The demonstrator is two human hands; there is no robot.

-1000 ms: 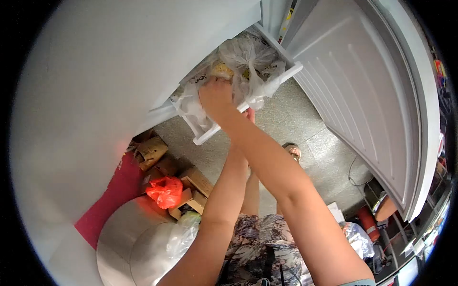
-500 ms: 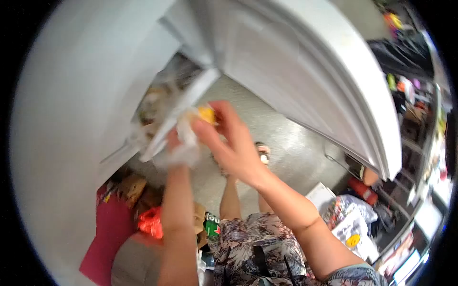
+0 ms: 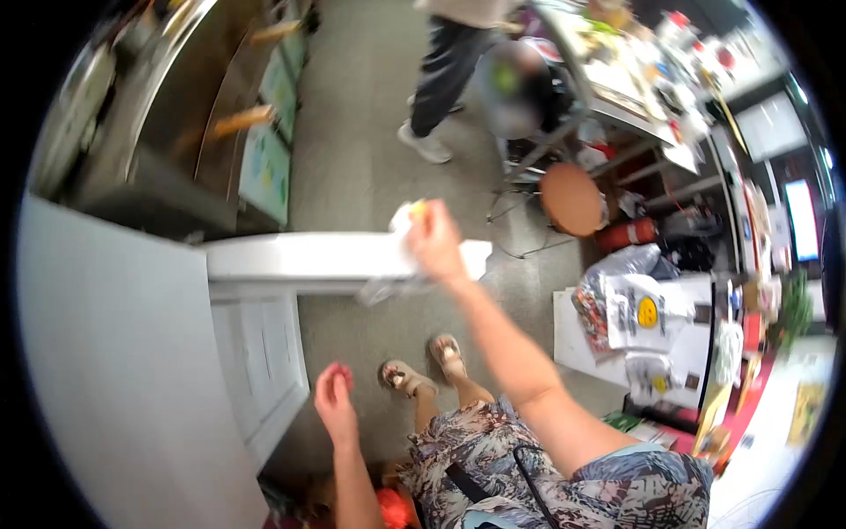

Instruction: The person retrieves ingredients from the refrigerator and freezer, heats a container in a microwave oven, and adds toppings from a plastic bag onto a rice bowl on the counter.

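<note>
My right hand (image 3: 434, 240) is closed on a thin plastic bag (image 3: 401, 219) with something yellow in it, held in front of the white freezer door (image 3: 326, 257). Part of the bag hangs blurred below the door's edge. Lower left, my left hand (image 3: 336, 397) is raised beside the freezer front (image 3: 256, 353), its fingers curled round a small dark red thing (image 3: 344, 376) that is too blurred to name.
A person in dark trousers (image 3: 441, 75) stands ahead near a cluttered table (image 3: 617, 97). A round stool (image 3: 571, 199) and a red cylinder (image 3: 627, 234) are at the right. Filled bags (image 3: 639, 309) lie on a white surface. Steel cabinets (image 3: 176, 167) stand at the left.
The view has turned away from the open drawer. My right hand has carried the bag out past the door, which now stands less open. My left hand has moved apart from the bag.
</note>
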